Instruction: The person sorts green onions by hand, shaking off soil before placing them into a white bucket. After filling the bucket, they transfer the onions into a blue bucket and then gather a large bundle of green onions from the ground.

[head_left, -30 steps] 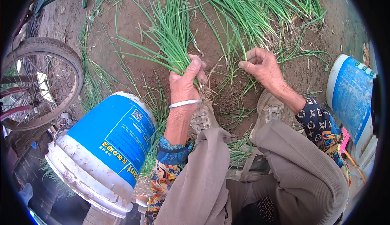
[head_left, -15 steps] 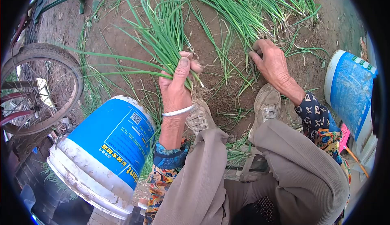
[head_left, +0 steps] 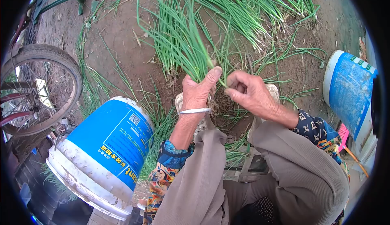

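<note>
My left hand [head_left: 198, 92], a white bangle at its wrist, is closed round a bunch of spring onions [head_left: 187, 56]. Their green leaves point away from me, and some roots hang below the fist. Close to its thumb, my right hand [head_left: 255, 97] pinches the pale lower end of a single spring onion [head_left: 222, 82]. Beyond the left hand, more spring onions [head_left: 167, 64] lie on the soil with roots toward me. A larger pile of spring onions [head_left: 243, 16] spreads across the top right.
A blue and white bucket [head_left: 109, 139] lies tilted on the left, near a bicycle wheel [head_left: 75, 79]. Another blue and white bucket [head_left: 349, 89] stands at the right, with a pink brush [head_left: 343, 135] below it. Loose stalks litter the soil around my shoes.
My left hand has moved right with the bunch, turning its leaves more upright. My right hand has come down and left from the ground beside the pile to the bunch, pinching one stalk.
</note>
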The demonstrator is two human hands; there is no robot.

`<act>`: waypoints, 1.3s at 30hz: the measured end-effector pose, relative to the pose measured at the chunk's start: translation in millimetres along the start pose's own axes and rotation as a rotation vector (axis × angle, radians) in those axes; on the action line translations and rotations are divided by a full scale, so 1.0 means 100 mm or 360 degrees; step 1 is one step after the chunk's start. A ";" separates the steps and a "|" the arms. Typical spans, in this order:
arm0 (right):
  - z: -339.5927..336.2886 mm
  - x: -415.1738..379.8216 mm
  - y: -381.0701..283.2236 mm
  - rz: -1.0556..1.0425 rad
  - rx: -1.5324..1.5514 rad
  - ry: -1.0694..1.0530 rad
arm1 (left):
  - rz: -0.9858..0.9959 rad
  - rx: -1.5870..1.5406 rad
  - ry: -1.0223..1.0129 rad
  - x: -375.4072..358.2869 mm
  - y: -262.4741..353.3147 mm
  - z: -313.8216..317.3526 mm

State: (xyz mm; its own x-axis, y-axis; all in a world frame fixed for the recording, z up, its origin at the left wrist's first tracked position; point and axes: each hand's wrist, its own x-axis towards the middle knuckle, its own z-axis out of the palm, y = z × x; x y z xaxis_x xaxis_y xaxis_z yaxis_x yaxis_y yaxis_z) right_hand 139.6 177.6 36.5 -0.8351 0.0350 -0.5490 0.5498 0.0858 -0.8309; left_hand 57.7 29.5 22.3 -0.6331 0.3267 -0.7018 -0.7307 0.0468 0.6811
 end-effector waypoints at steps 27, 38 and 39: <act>-0.39 0.31 0.37 0.0262 0.0506 0.0146 | 0.0044 -0.0108 0.0108 0.11 0.01 -0.19; -0.45 0.37 0.24 -0.0363 -0.0784 0.0760 | 0.0003 0.0018 -0.0039 0.11 -0.10 -0.14; -0.54 0.43 0.31 -0.0258 -0.0920 0.0734 | 0.0007 -0.0038 -0.0042 0.12 -0.09 -0.16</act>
State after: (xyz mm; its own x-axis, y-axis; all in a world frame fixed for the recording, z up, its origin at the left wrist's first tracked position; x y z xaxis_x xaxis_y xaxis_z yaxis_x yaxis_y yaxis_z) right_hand 120.3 235.9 -7.9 -0.8973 0.3798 -0.2248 0.4287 0.6293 -0.6482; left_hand 52.7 17.5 3.9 -0.6295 0.3515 -0.6929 -0.7342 0.0227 0.6785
